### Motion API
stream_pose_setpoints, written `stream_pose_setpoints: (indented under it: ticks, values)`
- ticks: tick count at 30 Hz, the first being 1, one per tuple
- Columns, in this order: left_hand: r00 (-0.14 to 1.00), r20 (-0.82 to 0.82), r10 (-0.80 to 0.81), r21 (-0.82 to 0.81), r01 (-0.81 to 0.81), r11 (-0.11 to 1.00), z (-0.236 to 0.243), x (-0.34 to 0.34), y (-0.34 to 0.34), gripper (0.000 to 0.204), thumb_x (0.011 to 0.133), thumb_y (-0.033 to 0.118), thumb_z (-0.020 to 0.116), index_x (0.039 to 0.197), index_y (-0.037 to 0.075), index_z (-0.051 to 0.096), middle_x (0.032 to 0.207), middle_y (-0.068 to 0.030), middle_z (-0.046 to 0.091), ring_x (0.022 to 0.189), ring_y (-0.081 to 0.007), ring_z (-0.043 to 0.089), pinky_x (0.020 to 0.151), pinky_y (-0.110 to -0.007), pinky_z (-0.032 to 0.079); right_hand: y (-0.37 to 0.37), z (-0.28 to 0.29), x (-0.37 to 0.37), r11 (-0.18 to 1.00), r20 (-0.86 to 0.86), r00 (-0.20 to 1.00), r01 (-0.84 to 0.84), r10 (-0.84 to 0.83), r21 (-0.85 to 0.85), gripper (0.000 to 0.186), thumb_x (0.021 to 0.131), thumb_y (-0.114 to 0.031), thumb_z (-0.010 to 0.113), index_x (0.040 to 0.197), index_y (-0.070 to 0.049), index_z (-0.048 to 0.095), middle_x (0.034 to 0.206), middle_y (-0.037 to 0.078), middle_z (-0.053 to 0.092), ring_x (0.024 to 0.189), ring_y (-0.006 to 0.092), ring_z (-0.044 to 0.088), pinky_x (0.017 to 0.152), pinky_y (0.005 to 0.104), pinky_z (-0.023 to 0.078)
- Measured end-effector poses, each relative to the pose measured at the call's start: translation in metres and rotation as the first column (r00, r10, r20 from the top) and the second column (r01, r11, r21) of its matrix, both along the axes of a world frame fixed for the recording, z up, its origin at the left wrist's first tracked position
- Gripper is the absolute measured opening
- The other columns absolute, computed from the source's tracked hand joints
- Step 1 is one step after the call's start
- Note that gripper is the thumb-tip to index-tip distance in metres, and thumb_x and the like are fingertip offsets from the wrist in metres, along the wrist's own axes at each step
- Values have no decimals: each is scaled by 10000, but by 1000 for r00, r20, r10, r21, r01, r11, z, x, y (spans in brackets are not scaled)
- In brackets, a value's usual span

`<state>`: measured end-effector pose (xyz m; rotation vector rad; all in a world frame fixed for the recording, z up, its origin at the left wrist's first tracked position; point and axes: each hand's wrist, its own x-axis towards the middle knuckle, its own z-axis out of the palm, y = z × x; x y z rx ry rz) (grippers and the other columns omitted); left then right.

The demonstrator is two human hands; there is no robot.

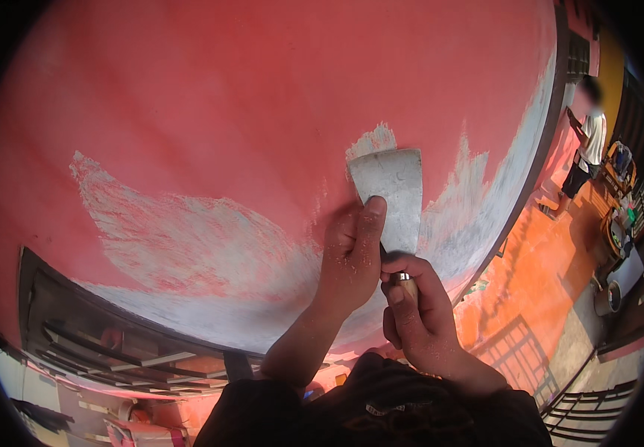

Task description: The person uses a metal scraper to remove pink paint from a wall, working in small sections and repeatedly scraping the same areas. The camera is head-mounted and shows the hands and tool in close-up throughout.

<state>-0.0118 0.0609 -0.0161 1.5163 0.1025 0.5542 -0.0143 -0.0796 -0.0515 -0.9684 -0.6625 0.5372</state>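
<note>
A wide metal paint scraper (pixel 390 186) lies with its blade edge up against the red wall (pixel 262 82), at the rim of a pale stripped patch. My right hand (pixel 428 328) is closed around its wooden handle, just below the metal collar. On the blade's left side, my left hand (pixel 352 261) grips it with the thumb laid along the metal; its other fingers are mostly hidden behind the blade. Whitish scraped areas (pixel 188 238) spread across the wall left of my hands, and more bare streaks (pixel 463 182) show to the right. Pale dust speckles both hands.
A dark-framed window with slats (pixel 113 350) is set at the lower left. Along the right runs the wall's dark edge (pixel 542 149). Beyond it a person (pixel 592 141) stands by an orange wall (pixel 523 290), near chairs (pixel 620 167) and a bucket (pixel 607 298).
</note>
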Motion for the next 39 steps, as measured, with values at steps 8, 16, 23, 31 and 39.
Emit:
stream_pose_setpoints:
  ticks: [8, 16, 23, 31, 39]
  values:
    - [1000, 2, 3, -2, -3, 1000, -28, -4, -4, 411, 1057, 371, 538, 740, 110, 565, 622, 74, 484, 511, -19, 423, 440, -236, 286, -7, -22, -11, 999, -1, 1000, 16, -16, -29, 138, 1081, -97, 388, 1216, -93, 417, 1012, 46, 477, 522, 22, 396, 447, 196, 374]
    - [998, -48, 33, -115, -39, 993, -43, -10, -11, 401, 1051, 340, 555, 718, 116, 573, 582, 87, 476, 469, -17, 399, 421, -240, 269, -11, -29, -16, 999, 8, 1000, 13, -13, -33, 134, 1084, -102, 390, 1213, -90, 423, 997, 39, 466, 503, 25, 380, 433, 194, 352]
    - [1000, 10, 6, 46, -6, 999, 5, -3, 4, 443, 1072, 349, 504, 719, 83, 537, 597, 64, 481, 515, -15, 471, 430, -229, 340, 6, 3, -2, 999, 78, 996, 31, -33, 27, 139, 1082, -98, 393, 1219, -85, 411, 1035, 48, 463, 530, 30, 400, 434, 192, 367]
    - [997, 54, 63, 74, -67, 995, -15, -2, 0, 459, 1057, 393, 524, 715, 97, 602, 541, 55, 510, 425, -20, 426, 388, -234, 278, -1, -8, -14, 1000, 26, 1000, -6, 5, 23, 142, 1077, -72, 375, 1215, -94, 399, 1106, 68, 466, 550, 34, 412, 443, 191, 379]
    - [1000, 2, 11, -79, -11, 997, -16, -11, -5, 424, 1046, 381, 546, 753, 88, 634, 612, 55, 552, 476, -17, 466, 415, -223, 304, -7, -6, -22, 1000, -10, 1000, -17, 17, -27, 165, 1068, -50, 375, 1230, -80, 384, 1068, 30, 495, 575, 16, 435, 488, 197, 390]
